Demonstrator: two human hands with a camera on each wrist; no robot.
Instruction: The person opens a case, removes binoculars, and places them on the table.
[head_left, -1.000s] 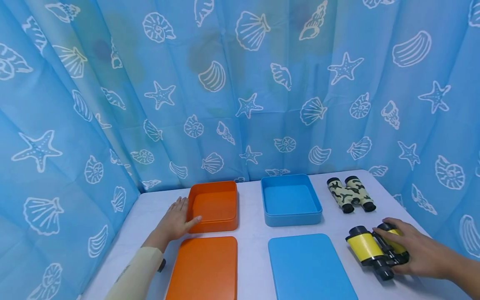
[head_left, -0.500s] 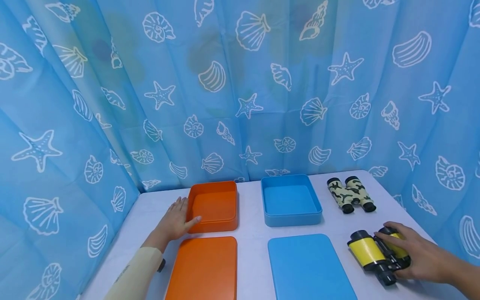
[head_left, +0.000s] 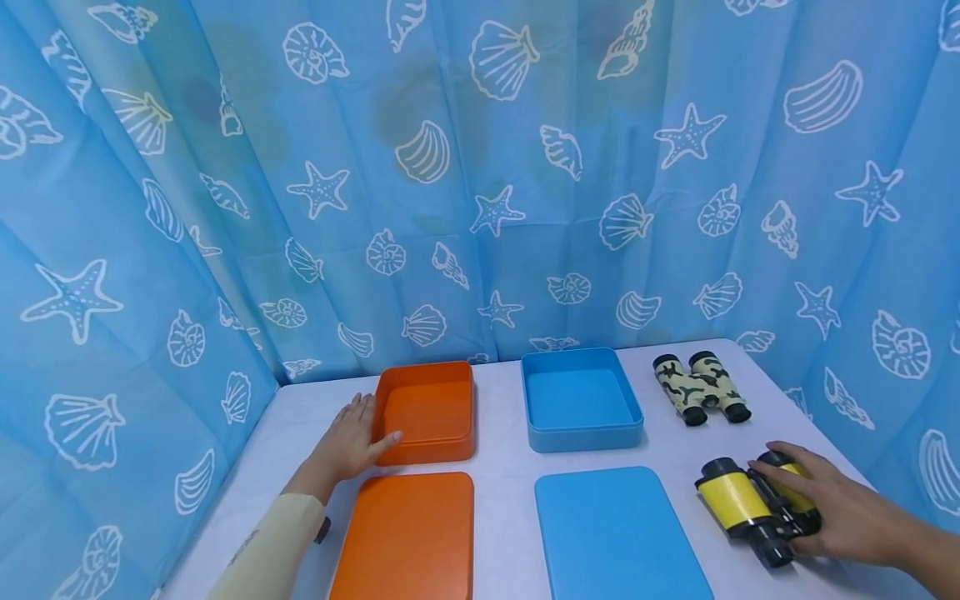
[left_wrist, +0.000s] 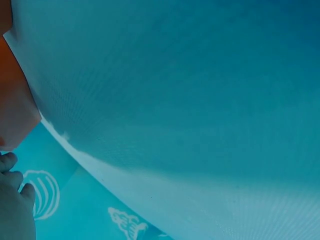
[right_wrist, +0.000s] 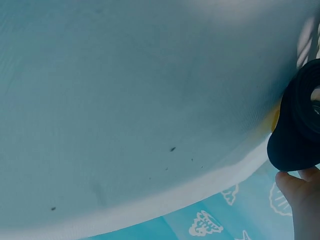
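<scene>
In the head view my left hand (head_left: 345,442) rests against the left side of an open orange box (head_left: 431,450), fingers straight, thumb at its front left corner. Before this box lies a flat orange lid (head_left: 412,533). At the right my right hand (head_left: 847,508) holds black-and-yellow binoculars (head_left: 731,497), with fingers over the right barrel and thumb at the near end; the palm side is hidden. The right wrist view shows a dark eyepiece end of the binoculars (right_wrist: 295,135) with fingertips beneath it. The left wrist view catches part of the orange box (left_wrist: 17,105).
An open blue box (head_left: 585,440) stands mid-table, with a blue lid (head_left: 618,533) in front of it. Camouflage-patterned binoculars (head_left: 701,389) lie at the back right. A small dark object (head_left: 322,530) shows beside the left sleeve. Seashell-print curtains (head_left: 480,167) enclose the table.
The right hand and the yellow binoculars have shifted slightly toward the front and right, then stayed almost still. My left hand has kept its place at the orange box.
</scene>
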